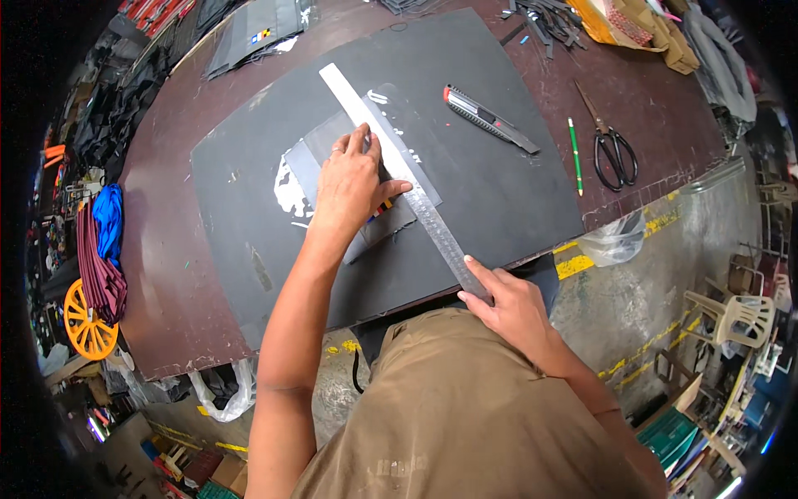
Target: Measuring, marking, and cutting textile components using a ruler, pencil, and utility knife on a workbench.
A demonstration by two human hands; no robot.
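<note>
Left hand (353, 183) is flat, palm down, fingers spread, pressing a grey rectangular fabric piece (332, 154) onto the big dark cutting mat (499, 208). It grips nothing, just pins the piece down. The fingertips reach the edge of a long steel ruler (399, 170) that runs diagonally across the fabric, from upper left down to the near edge of the mat.

Right hand (511, 303) is at the ruler's lower end, index finger stretched out and pressing on the metal, other fingers curled loosely. No wrap-around hold, only push contact.

The fabric sits mid-mat, partly under the ruler and the left palm; a small striped colour tag shows at its lower edge.

A red-and-black utility knife (490, 119) lies on the mat, well apart from both hands. On the brown tabletop (166, 274) further right: a green pencil (575, 156) and black-handled scissors (611, 145).
</note>
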